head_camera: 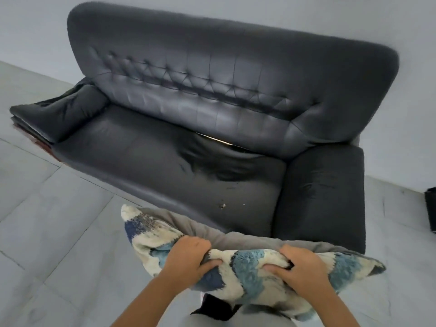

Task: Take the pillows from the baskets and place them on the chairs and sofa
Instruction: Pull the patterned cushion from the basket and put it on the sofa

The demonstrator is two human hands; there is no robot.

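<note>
I hold a pillow [247, 272] with a blue, teal and cream shaggy front and a grey back, low in the head view. My left hand [188, 260] grips its top edge near the left, and my right hand [299, 267] grips the same edge further right. A dark leather sofa [165, 156] with a tufted back stands just beyond the pillow, its seat bare and creased. The pillow hangs in front of the sofa's front right corner, not touching the seat. No basket is in view.
The sofa backs onto a pale wall [306, 17]. Grey floor tiles [47, 220] spread to the left and front. A dark object [430, 208] sits at the right edge on the floor. The sofa seat has small tears near its front [223, 206].
</note>
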